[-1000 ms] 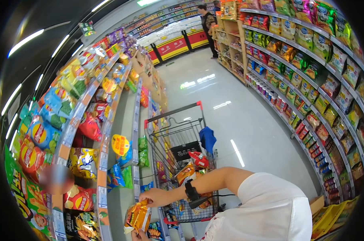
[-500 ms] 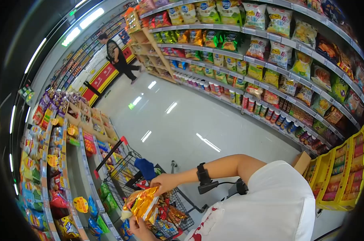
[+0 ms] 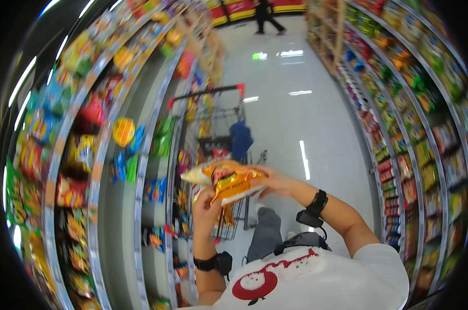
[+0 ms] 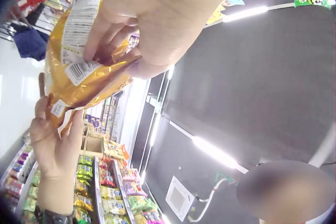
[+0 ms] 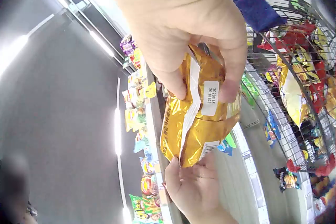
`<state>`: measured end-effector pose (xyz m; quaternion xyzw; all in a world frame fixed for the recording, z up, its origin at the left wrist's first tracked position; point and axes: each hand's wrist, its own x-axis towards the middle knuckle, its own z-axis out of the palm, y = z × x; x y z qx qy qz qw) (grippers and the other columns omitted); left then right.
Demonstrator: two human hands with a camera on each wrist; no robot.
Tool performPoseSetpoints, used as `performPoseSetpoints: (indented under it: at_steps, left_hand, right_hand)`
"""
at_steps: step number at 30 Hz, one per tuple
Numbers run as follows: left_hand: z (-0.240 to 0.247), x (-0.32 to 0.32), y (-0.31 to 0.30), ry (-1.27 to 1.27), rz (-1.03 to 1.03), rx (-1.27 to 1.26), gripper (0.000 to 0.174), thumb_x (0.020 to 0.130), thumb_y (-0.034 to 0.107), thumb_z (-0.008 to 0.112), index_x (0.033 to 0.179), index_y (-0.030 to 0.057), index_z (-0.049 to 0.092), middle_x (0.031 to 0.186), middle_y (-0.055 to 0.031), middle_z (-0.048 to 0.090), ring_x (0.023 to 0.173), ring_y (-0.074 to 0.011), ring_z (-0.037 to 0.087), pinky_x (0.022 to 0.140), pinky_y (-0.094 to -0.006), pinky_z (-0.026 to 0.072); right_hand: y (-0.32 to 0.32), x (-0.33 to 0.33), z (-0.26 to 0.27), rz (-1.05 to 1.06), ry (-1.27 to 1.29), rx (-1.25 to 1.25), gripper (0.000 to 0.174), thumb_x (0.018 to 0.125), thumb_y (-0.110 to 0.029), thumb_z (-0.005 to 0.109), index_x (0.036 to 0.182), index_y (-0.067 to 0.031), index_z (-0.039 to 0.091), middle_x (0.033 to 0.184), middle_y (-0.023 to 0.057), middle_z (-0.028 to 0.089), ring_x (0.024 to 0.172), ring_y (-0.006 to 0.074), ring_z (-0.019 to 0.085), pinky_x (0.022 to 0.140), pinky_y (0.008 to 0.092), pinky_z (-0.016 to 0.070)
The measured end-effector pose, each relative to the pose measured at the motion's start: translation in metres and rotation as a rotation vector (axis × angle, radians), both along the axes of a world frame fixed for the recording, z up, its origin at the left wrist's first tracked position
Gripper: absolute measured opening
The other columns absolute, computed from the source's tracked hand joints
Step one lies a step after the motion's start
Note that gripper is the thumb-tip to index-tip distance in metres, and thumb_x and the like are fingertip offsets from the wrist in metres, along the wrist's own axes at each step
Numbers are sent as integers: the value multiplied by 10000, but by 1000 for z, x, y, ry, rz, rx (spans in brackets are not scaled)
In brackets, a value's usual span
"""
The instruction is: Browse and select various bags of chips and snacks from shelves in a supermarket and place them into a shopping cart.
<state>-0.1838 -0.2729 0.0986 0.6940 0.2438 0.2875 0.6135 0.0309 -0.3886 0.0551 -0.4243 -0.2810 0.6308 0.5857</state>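
Both hands hold an orange-gold foil snack bag (image 3: 236, 178) in front of the body, overlapping the shopping cart (image 3: 205, 91) in the head view. My left hand (image 3: 205, 205) grips its near left edge, thumb on the foil. At the other end my right hand (image 3: 276, 183) pinches the bag. A white date label and the bag's back seam (image 5: 193, 90) show between the right fingers in the right wrist view. Barcode stickers (image 4: 81, 71) face the left wrist camera, below the left fingers. Several snack bags (image 5: 294, 87) lie in the wire cart.
Chip shelves (image 3: 97, 150) line the left side, close to the cart. Opposite stand more snack shelves (image 3: 399, 119), across a shiny tiled floor (image 3: 332, 150). A blue cloth (image 3: 240, 139) hangs on the cart's side. Far down the aisle a person (image 3: 264, 18) is walking.
The foil bag has come up and swung over the cart, now lying more level between both hands. The head view turned right, then back left and down. The far person moved.
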Motion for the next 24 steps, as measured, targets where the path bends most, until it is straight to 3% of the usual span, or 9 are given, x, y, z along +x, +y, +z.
performPoseSetpoints:
  at_steps: [3, 6, 7, 11, 15, 18, 20, 21, 24]
  left_hand:
    - [-34, -21, 42, 54, 173, -13, 98, 786, -49, 561, 871, -33, 518, 1127, -114, 549, 990, -184, 546, 817, -261, 429]
    - [-40, -36, 84, 337, 333, 367, 147, 763, 10, 604, 897, -36, 563, 1123, -151, 571, 970, -252, 580, 818, -259, 446]
    - [-39, -37, 99, 397, 339, 526, 206, 739, 69, 632, 920, -25, 599, 1121, -176, 573, 975, -311, 578, 806, -296, 466]
    - [-92, -41, 166, 420, 441, 410, 224, 747, 112, 630, 931, -13, 601, 1169, -168, 552, 999, -333, 559, 803, -392, 456]
    - [-156, -37, 220, 533, 534, 380, 209, 749, 160, 623, 885, 3, 598, 1049, -146, 582, 912, -340, 561, 771, -403, 459]
    - [-231, -34, 236, 716, 535, 238, 228, 756, 217, 614, 873, 21, 599, 963, -154, 586, 876, -343, 566, 744, -416, 456]
    - [-249, -30, 236, 849, 508, 240, 233, 757, 227, 620, 835, 9, 591, 920, -164, 578, 821, -355, 572, 714, -441, 464]
    - [-248, -28, 238, 850, 533, 209, 238, 760, 241, 617, 834, 17, 593, 924, -161, 578, 819, -354, 573, 712, -439, 465]
    - [-235, -27, 246, 900, 542, 97, 252, 768, 277, 610, 845, 37, 599, 936, -155, 578, 817, -350, 575, 709, -436, 469]
  right_hand:
    - [65, -4, -4, 51, -112, -19, 576, 839, -153, 609, 1350, -131, 345, 1139, 51, 538, 822, 153, 616, 575, 252, 534]
    - [138, -14, -21, 135, -228, -80, 527, 838, -141, 608, 1321, -111, 397, 1121, 48, 549, 818, 141, 609, 585, 238, 533]
    - [162, -16, -29, 171, -259, -103, 511, 838, -137, 608, 1310, -104, 415, 1113, 46, 554, 817, 138, 607, 590, 235, 533]
    - [252, -24, -71, 174, -328, -141, 431, 823, -77, 606, 1241, -89, 499, 1015, 53, 593, 813, 138, 603, 580, 256, 544]
    - [323, -26, -123, 137, -395, -233, 400, 810, -55, 603, 1203, -99, 544, 991, 25, 598, 823, 133, 592, 596, 259, 540]
    - [354, -27, -170, 170, -620, -314, 360, 787, -78, 611, 1146, -99, 589, 1020, 49, 622, 837, 166, 615, 647, 293, 532]
    - [363, -20, -215, 151, -1067, 62, 418, 730, -77, 658, 1142, -95, 591, 950, 85, 649, 798, 142, 607, 691, 290, 497]
    - [368, -19, -222, 162, -1088, 49, 400, 716, -110, 653, 1113, -100, 605, 968, 131, 643, 810, 214, 630, 745, 326, 482]
    - [380, -19, -179, 325, -1186, 11, 389, 735, -170, 638, 1120, -126, 602, 995, 166, 631, 862, 299, 621, 762, 353, 486]
